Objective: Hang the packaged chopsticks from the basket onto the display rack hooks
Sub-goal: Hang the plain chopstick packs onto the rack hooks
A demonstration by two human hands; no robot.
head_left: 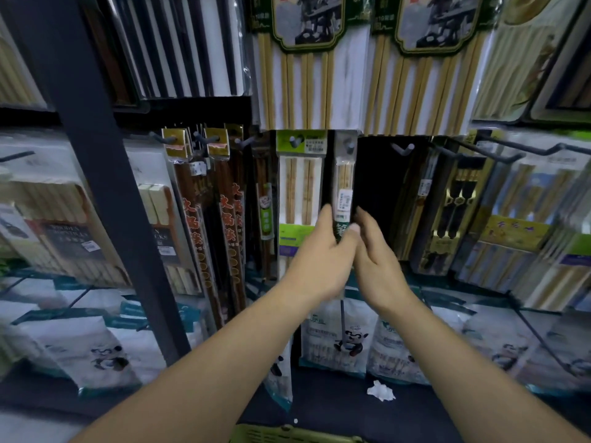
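- At the middle of the display rack, a narrow chopstick pack [344,187] is hung by its top hole on a hook [349,145], upright, with a white price sticker on its front.
- Its lower part is pinched by the left hand [319,260], fingers closed around the left edge and thumb pressed on the dark green label.
- The right hand [377,263] is held just beside the pack on its right, palm turned inward and fingers loosely spread; whether it touches the pack cannot be told.
- Just left of the held pack, a wider pack with a lime-green header [300,187] is hung on its own hook, partly covered by the left hand.
- To the right, an empty hook [403,149] is seen before a dark gap in the rack.
- Farther left, long red-lettered packs [195,219] are hung close together, beside a dark slanted upright post [105,187].
- Above, large bamboo chopstick packs with green picture labels [307,59] are hung so low that their bottom edges overlap the hook row.
- Below the hands, panda-printed bags [339,340] are stood along the lower shelf, and a crumpled white scrap [381,391] is left on the dark floor.
- At the bottom edge, the rim of a green basket [287,433] is barely shown.
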